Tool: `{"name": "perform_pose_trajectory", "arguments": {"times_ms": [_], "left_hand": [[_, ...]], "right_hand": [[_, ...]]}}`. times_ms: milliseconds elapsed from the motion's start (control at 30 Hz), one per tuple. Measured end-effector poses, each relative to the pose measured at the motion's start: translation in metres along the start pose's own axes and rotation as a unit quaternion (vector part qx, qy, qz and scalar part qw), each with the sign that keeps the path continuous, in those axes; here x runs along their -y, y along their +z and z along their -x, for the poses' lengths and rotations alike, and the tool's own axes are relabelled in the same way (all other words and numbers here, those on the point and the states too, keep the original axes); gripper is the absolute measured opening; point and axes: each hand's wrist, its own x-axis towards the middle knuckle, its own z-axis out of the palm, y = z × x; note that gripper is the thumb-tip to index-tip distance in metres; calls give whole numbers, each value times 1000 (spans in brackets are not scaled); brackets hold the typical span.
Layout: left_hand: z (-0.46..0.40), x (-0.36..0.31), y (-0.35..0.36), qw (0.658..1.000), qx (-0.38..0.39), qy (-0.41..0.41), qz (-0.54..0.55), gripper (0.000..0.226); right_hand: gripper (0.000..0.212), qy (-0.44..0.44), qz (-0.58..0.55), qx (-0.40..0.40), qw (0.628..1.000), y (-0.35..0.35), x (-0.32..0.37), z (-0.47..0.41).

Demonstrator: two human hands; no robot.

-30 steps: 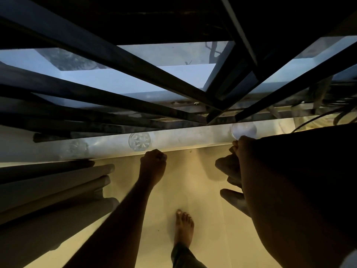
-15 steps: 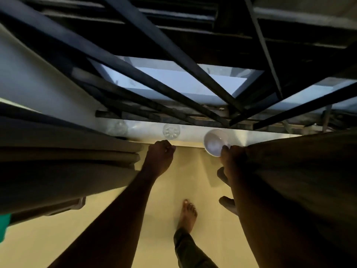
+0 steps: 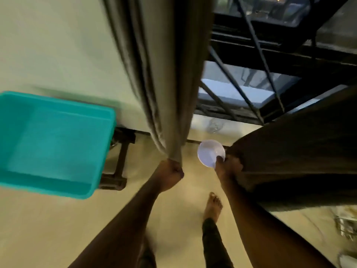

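Left hand point(image 3: 171, 172): fist clenched on the lower edge of the grey pleated fabric curtain point(image 3: 160, 74). Right hand point(image 3: 229, 167): thumb pinching the rim of a small round white bowl point(image 3: 209, 153), apparently plastic, held in the air between that curtain and the dark right-hand curtain point(image 3: 299, 151). Risk: so slight a pinch may let the bowl tip or drop if the curtains are tugged.

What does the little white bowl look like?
The small round white bowl looks like smooth plastic, a bit see-through, and seems empty. It is tilted with its open side toward the camera, held up above the pale floor. The right hand pinches its lower rim, thumb inside.
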Motion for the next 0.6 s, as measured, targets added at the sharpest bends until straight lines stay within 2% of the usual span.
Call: {"name": "perform_pose_trajectory", "arguments": {"times_ms": [133,233,433,600], "left_hand": [[60,59,-71,1000,3,-13,-18,13],[90,98,-121,998,-57,-29,4,17],[125,152,-209,978,-206,-32,25,23],[135,207,-263,960,-274,-57,27,10]], "right_hand": [[35,8,-5,27,1000,31,14,107],[26,-37,-10,51,998,72,30,164],[19,-128,-74,103,984,136,129,234],[21,-193,-59,113,973,192,214,254]]}}
